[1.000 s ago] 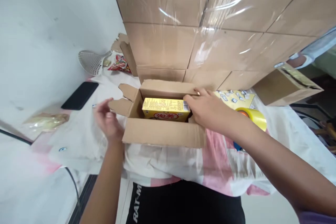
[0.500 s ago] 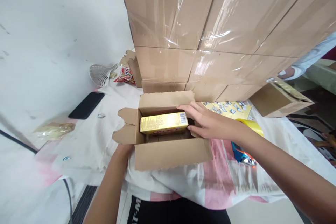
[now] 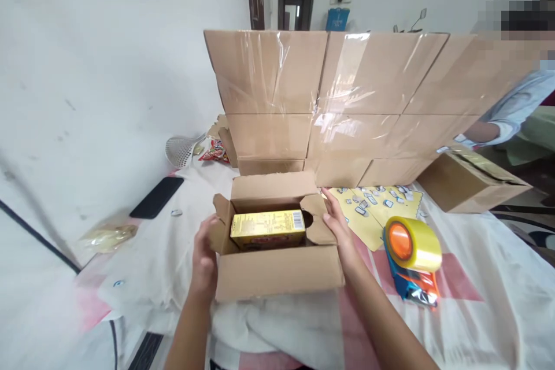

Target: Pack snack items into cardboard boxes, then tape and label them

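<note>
An open cardboard box (image 3: 280, 273) stands on the cloth in front of me, its long flaps folded outward. Inside lies a yellow printed carton (image 3: 264, 224) with a barcode at its right end. My left hand (image 3: 204, 257) grips the box's left end, its fingertips partly hidden behind the torn left flap. At the right end, my right hand (image 3: 341, 236) holds the box, with thumb and fingers against the right flap (image 3: 318, 219). That flap leans inward over the edge of the yellow carton.
A tape dispenser (image 3: 410, 260) with yellow tape lies to the right, near a yellow sheet of stickers (image 3: 368, 208). Film-wrapped boxes (image 3: 347, 110) form a wall behind. A phone (image 3: 156, 198) lies left. Another person's hand (image 3: 481, 132) is near an open box (image 3: 463, 182).
My right hand has moved from over the yellow carton to the box's right end, and the right flap now shows. My left hand has come onto the left end. The view has tilted up.
</note>
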A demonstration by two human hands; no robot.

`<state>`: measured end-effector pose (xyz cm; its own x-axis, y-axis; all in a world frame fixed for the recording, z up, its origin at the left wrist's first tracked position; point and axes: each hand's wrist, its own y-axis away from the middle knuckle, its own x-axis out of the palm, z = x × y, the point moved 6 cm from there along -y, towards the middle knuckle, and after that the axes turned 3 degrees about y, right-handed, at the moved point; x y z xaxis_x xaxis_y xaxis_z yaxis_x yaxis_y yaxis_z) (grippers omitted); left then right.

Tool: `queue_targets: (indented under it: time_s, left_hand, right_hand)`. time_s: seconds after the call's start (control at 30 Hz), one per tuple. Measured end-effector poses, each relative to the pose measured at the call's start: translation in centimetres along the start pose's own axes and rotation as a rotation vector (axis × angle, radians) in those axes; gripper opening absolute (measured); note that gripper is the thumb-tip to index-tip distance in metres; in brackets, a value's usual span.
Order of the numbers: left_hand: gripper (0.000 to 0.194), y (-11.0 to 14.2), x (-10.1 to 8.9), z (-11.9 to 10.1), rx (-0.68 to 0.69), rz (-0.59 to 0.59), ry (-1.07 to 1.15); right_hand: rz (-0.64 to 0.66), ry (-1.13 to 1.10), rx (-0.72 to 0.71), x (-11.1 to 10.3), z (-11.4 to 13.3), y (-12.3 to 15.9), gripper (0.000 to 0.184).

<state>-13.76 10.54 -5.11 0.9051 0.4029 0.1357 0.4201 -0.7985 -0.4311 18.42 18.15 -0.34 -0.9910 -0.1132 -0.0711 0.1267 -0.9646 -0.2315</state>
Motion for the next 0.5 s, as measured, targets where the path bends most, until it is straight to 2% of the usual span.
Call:
queue_targets:
  time_s: [0.13, 0.2, 0.27, 0.4, 0.5]
  left_hand:
    - [0.097, -0.3, 2.3, -1.9, 0.121, 0.354, -0.137]
    - [0.107, -0.4, 2.9, -2.0, 0.113, 0.458, -0.148]
    - [0.101, -0.3, 2.9, -1.4, 0.023, 0.438, -0.099]
    - [0.052, 0.7, 2.0, 0.9, -0.344, 0.261, 0.038]
    - [0.042, 1.0, 1.7, 1.1, -0.397, 0.242, 0.067]
  right_hand:
    - [-0.129, 0.052, -0.082, -1.3, -0.7, 0.9, 0.058]
    - [-0.165, 0.061, -0.108, -2.2, -0.8, 1.0, 0.057]
    - [-0.172, 0.053, -0.118, -2.7, -0.8, 1.1, 0.053]
    - [-0.176, 0.045, -0.167, -3.0, 0.3, 0.9, 0.033]
    - [-0.154, 0.035, -0.245, -3.0, 1.3, 0.7, 0.023]
